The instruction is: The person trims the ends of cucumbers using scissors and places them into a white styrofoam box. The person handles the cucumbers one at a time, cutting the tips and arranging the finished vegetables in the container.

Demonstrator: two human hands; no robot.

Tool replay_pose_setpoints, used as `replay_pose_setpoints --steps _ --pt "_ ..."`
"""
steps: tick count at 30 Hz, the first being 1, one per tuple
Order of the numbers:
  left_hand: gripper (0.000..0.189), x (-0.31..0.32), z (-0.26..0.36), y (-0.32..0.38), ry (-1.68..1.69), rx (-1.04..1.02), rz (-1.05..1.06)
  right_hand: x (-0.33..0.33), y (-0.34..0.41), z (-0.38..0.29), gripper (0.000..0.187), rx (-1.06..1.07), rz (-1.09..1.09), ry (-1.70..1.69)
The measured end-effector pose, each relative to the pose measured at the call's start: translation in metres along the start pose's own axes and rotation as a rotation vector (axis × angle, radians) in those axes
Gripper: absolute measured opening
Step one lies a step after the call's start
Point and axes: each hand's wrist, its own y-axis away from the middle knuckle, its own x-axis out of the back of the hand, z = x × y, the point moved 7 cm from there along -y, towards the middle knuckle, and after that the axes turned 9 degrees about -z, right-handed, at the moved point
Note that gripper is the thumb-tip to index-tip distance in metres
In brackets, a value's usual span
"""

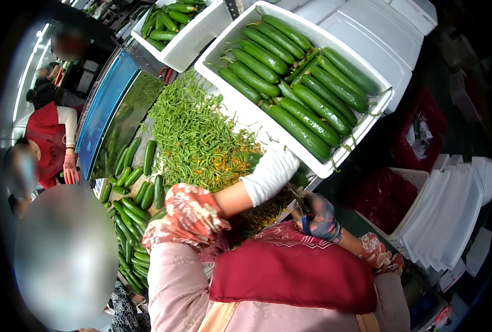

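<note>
My left hand point(276, 164), in a white knit glove, reaches to the near edge of a white foam box point(331, 168); its fingers are partly hidden, and cucumbers lie under and beside it. Glossy green cucumbers point(316, 107) lie in slanting rows in that box, several with thin stems. My right hand point(318, 216), in a dark patterned glove, is low at the table's edge, closed on scissors point(305, 222) with a blue handle. Beyond the left forearm spreads a heap of small green stem trimmings with yellow blossoms point(200, 141).
More cucumbers point(136, 232) are piled at the left. Another foam box of cucumbers point(202, 45) stands at the back. A blue-edged panel point(109, 116) borders the table. Co-workers point(46, 139) are at the left. Stacked foam lids point(441, 224) and a white basket point(420, 182) stand at the right.
</note>
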Motion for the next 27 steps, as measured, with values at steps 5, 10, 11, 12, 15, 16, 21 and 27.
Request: replay_pose_setpoints --steps 5,10,11,12,15,16,21,27 --pt "0.019 0.012 -0.01 0.0 0.15 0.023 -0.141 0.003 0.001 0.011 0.041 -0.048 0.105 -0.354" --pt "0.032 0.053 -0.084 0.036 0.583 0.118 -0.079 -0.005 -0.005 0.012 0.04 -0.056 0.113 -0.586" --pt "0.032 0.062 -0.103 0.049 0.628 0.222 -0.06 -0.004 -0.006 0.011 0.04 -0.046 0.153 -0.5" --pt "0.032 0.07 -0.122 0.067 0.893 0.339 0.008 -0.008 -0.011 0.015 0.04 -0.041 0.067 -0.516" --pt "0.037 0.081 -0.153 0.115 1.632 0.536 0.141 -0.003 -0.023 0.036 0.047 -0.069 -0.211 -0.625" --pt "0.042 0.082 -0.156 0.13 1.799 0.522 0.299 0.0 -0.023 0.042 0.053 -0.122 -0.215 -0.598" --pt "0.048 0.049 -0.147 0.183 2.392 0.488 0.836 -0.065 -0.055 0.018 0.046 -0.043 -0.572 -0.705" --pt "0.038 0.019 -0.097 0.207 2.618 0.653 0.966 -0.151 -0.078 -0.049 0.042 0.752 -0.118 1.176"
